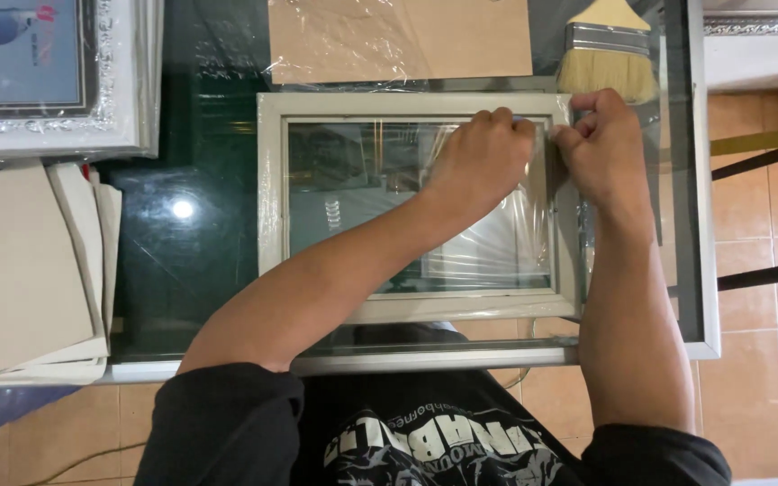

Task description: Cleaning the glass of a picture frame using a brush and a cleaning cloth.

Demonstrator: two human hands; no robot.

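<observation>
A pale grey picture frame lies flat on a dark glass table, wrapped in clear plastic film. My left hand rests on the frame's upper right part, fingers curled and pinching the film near the top right corner. Touching it from the right, my right hand grips the film at that same corner, fingers closed on it. Loose, wrinkled film covers the right half of the glass pane.
A wide paintbrush lies just beyond the frame's top right corner. Brown board under plastic sits behind the frame. A framed picture and stacked beige boards fill the left side. Tiled floor lies right of the table's edge.
</observation>
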